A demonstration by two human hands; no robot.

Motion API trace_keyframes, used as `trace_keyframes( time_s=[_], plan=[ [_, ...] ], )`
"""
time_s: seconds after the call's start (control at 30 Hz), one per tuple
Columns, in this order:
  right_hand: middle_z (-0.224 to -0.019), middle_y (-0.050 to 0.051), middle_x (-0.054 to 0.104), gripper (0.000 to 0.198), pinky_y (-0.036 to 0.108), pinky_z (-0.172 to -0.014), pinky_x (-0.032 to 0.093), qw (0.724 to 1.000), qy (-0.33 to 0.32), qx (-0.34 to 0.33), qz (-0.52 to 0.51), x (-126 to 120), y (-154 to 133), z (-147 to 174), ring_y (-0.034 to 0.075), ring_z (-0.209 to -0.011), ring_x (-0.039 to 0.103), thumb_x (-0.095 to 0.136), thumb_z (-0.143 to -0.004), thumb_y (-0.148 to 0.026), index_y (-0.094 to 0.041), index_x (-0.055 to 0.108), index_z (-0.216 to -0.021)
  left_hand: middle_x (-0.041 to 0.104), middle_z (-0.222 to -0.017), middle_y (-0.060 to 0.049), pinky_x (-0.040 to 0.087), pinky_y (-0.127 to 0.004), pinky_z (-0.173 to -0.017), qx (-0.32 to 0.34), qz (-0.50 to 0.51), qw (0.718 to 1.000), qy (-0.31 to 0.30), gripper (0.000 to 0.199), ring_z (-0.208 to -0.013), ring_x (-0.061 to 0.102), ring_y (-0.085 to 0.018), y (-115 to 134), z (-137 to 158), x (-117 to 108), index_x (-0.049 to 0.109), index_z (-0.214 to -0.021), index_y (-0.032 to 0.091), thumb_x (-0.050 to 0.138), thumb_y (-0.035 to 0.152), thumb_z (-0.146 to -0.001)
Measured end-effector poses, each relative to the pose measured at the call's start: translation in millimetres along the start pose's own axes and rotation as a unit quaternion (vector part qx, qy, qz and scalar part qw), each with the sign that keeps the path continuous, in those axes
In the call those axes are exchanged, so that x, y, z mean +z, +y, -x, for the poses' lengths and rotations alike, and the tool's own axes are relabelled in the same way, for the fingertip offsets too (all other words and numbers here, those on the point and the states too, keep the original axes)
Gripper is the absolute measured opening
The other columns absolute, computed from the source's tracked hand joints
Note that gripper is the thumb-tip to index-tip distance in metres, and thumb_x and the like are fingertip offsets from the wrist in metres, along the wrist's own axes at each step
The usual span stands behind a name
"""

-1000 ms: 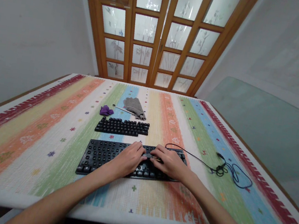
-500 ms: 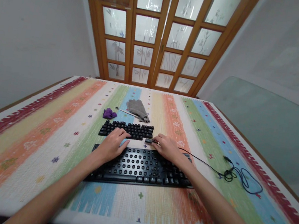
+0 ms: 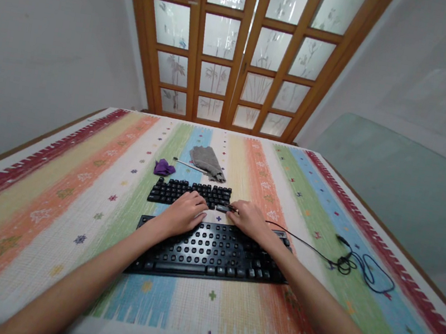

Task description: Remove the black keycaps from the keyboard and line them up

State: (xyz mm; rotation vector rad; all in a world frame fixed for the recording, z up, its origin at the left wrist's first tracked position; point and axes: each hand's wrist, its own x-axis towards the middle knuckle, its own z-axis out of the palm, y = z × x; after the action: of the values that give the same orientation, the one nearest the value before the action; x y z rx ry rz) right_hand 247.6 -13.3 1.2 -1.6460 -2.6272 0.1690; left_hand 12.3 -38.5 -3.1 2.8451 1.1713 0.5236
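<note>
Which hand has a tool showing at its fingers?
The right hand: a small, dark grey tool sticks out from its fingers toward the left hand. No tool shows at the left hand, near the black plastic keycaps.

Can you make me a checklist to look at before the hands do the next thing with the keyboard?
1. Keyboard lying flat on the striped cover: ok.
2. Loose keycaps grouped in rows beyond it: ok.
3. Small tool in the right hand: ok.
4. Keycap in the left hand: cannot tell, fingers hide it.
5. Cable tidy: not ok, loops lie tangled.
</note>
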Motion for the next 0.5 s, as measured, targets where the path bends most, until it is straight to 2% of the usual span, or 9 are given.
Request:
trace_keyframes(
  time_s=[0.27, 0.5],
  plan=[
    [-0.098, 0.011, 0.073, 0.019, 0.026, -0.070, 0.039, 1.000, 0.020, 0.014, -0.018, 0, 1, 0, 0.024, -0.091, 0.066, 0.056, -0.088, -0.025, -0.015, 0.067, -0.101, 0.066, -0.115, -0.010, 0.042, -0.040, -0.088, 0.025, -0.004, 1.000, -0.012, 0.023, -0.106, 0.052, -0.025, 1, -3, 9, 0.067, -0.104, 0.016, 0.047, 0.026, -0.096],
    [-0.098, 0.011, 0.074, 0.020, 0.026, -0.069, 0.039, 0.999, 0.026, 0.014, -0.025, 0, 0, -1, 0.023, -0.090, 0.066, 0.057, -0.088, -0.025, -0.015, 0.067, -0.102, 0.066, -0.119, -0.010, 0.042, -0.040, -0.087, 0.029, -0.014, 0.999, -0.026, 0.024, -0.106, 0.053, -0.025, 1, -7, 13, 0.067, -0.105, 0.015, 0.048, 0.026, -0.096]
  ],
)
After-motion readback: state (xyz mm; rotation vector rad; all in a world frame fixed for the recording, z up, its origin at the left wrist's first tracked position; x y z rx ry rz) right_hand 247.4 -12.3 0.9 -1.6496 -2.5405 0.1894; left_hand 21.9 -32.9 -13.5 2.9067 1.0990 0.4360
